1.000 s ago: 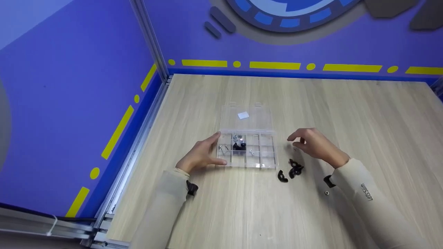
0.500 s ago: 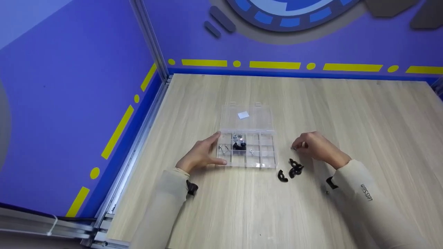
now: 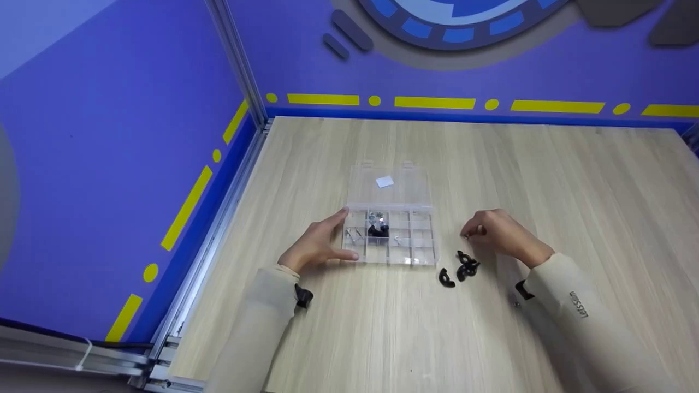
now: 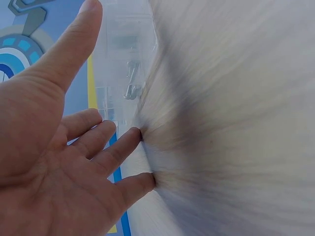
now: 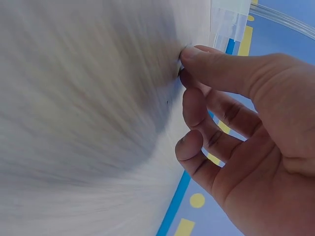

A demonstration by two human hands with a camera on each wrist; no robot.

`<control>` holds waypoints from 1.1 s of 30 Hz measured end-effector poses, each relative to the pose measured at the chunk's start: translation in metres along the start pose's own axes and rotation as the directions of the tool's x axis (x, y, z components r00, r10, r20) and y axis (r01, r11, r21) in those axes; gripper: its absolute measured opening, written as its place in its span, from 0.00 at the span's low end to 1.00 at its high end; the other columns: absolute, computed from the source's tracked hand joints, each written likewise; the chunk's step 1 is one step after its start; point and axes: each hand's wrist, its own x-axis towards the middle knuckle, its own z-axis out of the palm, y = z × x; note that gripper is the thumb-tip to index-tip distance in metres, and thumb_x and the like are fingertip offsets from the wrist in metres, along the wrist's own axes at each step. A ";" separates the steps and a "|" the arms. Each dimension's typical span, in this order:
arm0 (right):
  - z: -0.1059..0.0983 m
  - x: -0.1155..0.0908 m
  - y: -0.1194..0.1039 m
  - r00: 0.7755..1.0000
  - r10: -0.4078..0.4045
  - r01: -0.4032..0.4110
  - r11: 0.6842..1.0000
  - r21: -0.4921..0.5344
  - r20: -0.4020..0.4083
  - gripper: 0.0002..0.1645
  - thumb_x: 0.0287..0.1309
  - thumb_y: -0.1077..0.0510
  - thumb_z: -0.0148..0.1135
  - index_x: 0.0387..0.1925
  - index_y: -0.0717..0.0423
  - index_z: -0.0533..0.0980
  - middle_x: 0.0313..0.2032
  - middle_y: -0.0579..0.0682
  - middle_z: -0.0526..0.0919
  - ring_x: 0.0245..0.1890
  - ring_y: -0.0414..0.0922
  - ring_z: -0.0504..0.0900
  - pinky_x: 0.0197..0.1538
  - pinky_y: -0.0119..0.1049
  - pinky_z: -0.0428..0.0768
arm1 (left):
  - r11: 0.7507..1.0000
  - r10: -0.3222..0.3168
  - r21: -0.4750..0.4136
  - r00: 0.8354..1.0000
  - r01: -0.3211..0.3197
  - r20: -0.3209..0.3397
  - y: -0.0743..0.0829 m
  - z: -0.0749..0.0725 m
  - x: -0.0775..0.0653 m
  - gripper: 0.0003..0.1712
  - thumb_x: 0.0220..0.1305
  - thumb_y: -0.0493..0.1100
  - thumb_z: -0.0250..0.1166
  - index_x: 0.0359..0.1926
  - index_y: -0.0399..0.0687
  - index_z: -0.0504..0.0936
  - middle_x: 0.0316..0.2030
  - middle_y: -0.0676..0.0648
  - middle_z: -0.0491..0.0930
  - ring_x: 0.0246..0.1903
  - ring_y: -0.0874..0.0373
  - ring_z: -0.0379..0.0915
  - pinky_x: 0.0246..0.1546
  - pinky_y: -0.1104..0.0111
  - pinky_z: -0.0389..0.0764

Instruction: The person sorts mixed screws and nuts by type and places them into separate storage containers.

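Two roles, I judged: the left hand, fingers spread, steadied the box; the right hand pinched a small metal part.

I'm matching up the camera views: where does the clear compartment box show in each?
Head: the clear box sits near centre, between the left hand and right hand.
Left wrist: the box is at upper left-centre, right of the thumb.
Right wrist: part of the box shows at the top edge, right of centre.
Shared landmark: yellow markings.
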 end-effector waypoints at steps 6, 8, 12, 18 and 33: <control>0.000 0.000 0.000 1.000 0.012 -0.012 1.000 0.003 0.003 0.14 0.52 0.77 0.68 0.36 0.60 0.89 0.36 0.53 0.89 0.39 0.51 0.87 0.44 0.48 0.87 | 1.000 0.002 -0.005 1.000 -0.002 -0.008 -0.001 0.001 0.001 0.66 0.50 0.53 0.82 0.82 0.48 0.52 0.80 0.47 0.50 0.79 0.50 0.46 0.78 0.61 0.50; 0.000 0.001 0.000 1.000 0.012 -0.012 1.000 0.000 0.002 0.14 0.52 0.77 0.68 0.36 0.60 0.89 0.36 0.53 0.89 0.39 0.51 0.87 0.44 0.48 0.87 | 1.000 -0.001 -0.012 1.000 0.001 -0.007 -0.001 0.001 0.001 0.66 0.50 0.53 0.82 0.82 0.48 0.52 0.80 0.47 0.50 0.79 0.50 0.46 0.78 0.61 0.50; 0.000 0.002 0.001 1.000 -0.002 0.002 1.000 -0.016 -0.003 0.14 0.51 0.77 0.69 0.35 0.59 0.89 0.35 0.51 0.89 0.37 0.49 0.86 0.42 0.46 0.86 | 1.000 0.002 -0.021 1.000 -0.002 -0.005 -0.001 0.000 0.000 0.66 0.51 0.53 0.82 0.82 0.47 0.52 0.80 0.46 0.50 0.79 0.50 0.46 0.78 0.60 0.50; -0.001 0.002 0.000 0.999 -0.042 0.042 0.999 -0.002 -0.009 0.15 0.49 0.78 0.69 0.29 0.56 0.86 0.30 0.48 0.86 0.31 0.46 0.83 0.35 0.40 0.83 | 1.000 0.006 -0.017 1.000 -0.005 0.006 0.000 0.000 0.000 0.65 0.52 0.53 0.82 0.82 0.47 0.51 0.80 0.47 0.49 0.79 0.50 0.46 0.78 0.60 0.51; -0.009 0.007 -0.011 0.999 -0.021 0.021 1.000 0.005 -0.024 0.12 0.52 0.74 0.71 0.28 0.55 0.84 0.29 0.46 0.87 0.30 0.42 0.83 0.32 0.39 0.82 | 1.000 0.004 -0.009 1.000 -0.004 -0.004 0.000 0.000 0.001 0.66 0.51 0.53 0.83 0.82 0.47 0.52 0.80 0.47 0.50 0.79 0.51 0.47 0.78 0.61 0.51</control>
